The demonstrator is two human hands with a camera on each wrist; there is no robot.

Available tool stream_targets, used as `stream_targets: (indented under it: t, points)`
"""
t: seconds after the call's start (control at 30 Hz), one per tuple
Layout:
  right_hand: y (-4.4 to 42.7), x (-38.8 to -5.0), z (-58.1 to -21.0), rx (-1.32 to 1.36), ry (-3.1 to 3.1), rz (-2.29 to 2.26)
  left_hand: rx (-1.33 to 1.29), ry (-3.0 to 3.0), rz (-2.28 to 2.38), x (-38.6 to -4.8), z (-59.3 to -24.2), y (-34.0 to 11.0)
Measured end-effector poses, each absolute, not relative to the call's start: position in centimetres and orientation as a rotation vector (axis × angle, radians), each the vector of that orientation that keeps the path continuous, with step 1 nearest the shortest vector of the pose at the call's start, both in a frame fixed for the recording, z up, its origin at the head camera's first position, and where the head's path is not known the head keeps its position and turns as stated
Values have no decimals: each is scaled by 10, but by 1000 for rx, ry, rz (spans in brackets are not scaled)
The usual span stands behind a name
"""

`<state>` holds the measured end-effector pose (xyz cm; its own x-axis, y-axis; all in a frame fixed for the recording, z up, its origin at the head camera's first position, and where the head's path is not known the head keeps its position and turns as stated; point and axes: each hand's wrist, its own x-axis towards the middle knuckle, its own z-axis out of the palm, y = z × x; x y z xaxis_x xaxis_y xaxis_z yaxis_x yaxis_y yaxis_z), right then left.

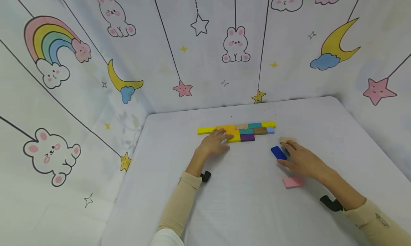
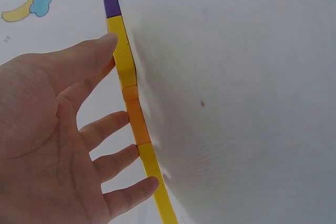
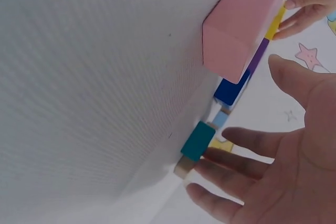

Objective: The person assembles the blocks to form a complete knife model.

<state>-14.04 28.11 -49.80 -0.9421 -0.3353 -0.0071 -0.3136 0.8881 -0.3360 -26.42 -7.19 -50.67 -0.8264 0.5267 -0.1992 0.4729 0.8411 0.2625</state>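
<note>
My left hand (image 1: 212, 144) is at the left part of the block rows, its fingers spread. Its fingertips are at the yellow block (image 2: 123, 51) and the orange block (image 2: 138, 121) in the left wrist view. A purple block (image 1: 247, 137) adjoins the yellow one. My right hand (image 1: 303, 161) hovers with parted fingers by a few loose blocks, nothing gripped. Near its thumb lies a dark blue block (image 1: 278, 152). A teal block (image 3: 198, 140), mostly hidden in the head view, and a beige block (image 1: 288, 140) are by its fingertips. A pink block (image 1: 293, 182) lies below that hand.
The longest row, at the back, ends with a yellow block (image 1: 269, 124). A brown block (image 1: 260, 131) and a light blue block (image 1: 270, 130) end the middle row. The white table (image 1: 244, 210) meets a cartoon-printed cloth (image 1: 212, 74) behind.
</note>
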Motion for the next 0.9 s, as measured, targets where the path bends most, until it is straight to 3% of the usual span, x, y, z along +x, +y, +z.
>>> stream_targets:
  t: [0.9]
  points:
    - [266, -152, -503, -629, 2993, -479, 770, 2763, 300, -261, -504, -73]
